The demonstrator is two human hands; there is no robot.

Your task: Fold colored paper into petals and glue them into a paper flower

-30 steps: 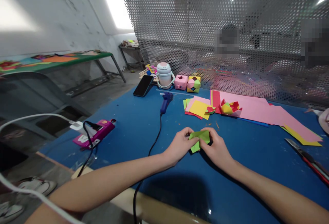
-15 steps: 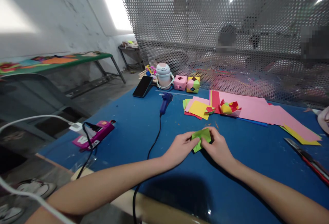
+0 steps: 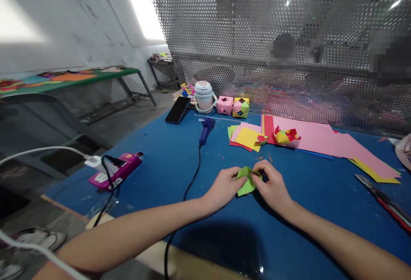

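A small piece of green folded paper (image 3: 244,185) is held just above the blue table (image 3: 154,177). My left hand (image 3: 225,187) pinches its left side between thumb and fingers. On the paper's right side, my right hand (image 3: 271,182) grips it with the thumb pressed on the upper edge. Beyond my hands lie a stack of coloured paper squares (image 3: 245,138), a small red and green folded piece (image 3: 262,139) and a larger red and yellow folded paper piece (image 3: 287,137). The fingers partly hide the green paper's folds.
A blue glue gun (image 3: 206,130) lies left of centre, its black cord crossing the table. A purple power strip (image 3: 120,171) sits at the left edge. Behind stand a phone (image 3: 177,110), a white jar (image 3: 204,96) and folded paper cubes (image 3: 225,105). A utility knife (image 3: 382,198) is far right.
The green paper has tilted and opened out between my fingers, its lower part now showing as a raised flap. My left hand has shifted slightly; both hands keep hold of it.
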